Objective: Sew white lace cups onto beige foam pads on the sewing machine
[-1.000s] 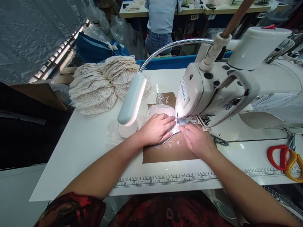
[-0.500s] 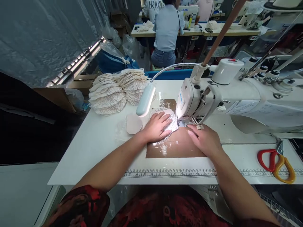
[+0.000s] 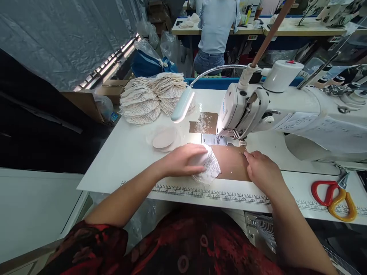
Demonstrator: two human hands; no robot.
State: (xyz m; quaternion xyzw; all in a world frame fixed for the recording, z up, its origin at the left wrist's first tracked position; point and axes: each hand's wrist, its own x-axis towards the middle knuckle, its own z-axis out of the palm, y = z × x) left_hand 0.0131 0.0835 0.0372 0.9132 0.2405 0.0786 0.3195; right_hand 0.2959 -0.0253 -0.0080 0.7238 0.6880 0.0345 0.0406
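My left hand (image 3: 185, 160) is closed on a white lace piece (image 3: 212, 165), thumb in front and fingers behind. The lace lies over the left part of the brown board (image 3: 233, 164), on the near side of the sewing machine's needle area. My right hand (image 3: 263, 171) is closed at the board's right side. A thin dark pointed tool (image 3: 242, 153) sticks out from its fingertips; most of it is hidden, so its kind is unclear. The sewing machine (image 3: 229, 110) stands just beyond both hands, its presser foot apart from the lace.
Stacked lace pieces (image 3: 143, 101) lie at the back left. A pale oval disc (image 3: 164, 138) rests left of the machine, below the lamp (image 3: 182, 105). Red-and-yellow scissors (image 3: 334, 194) lie at the right. A ruler strip (image 3: 200, 191) runs along the front edge. A person (image 3: 216, 26) sits ahead.
My left hand has drawn the lace piece toward me, away from the needle. My right hand has moved right, and a thin pointed tool now shows in it. The view has shifted.
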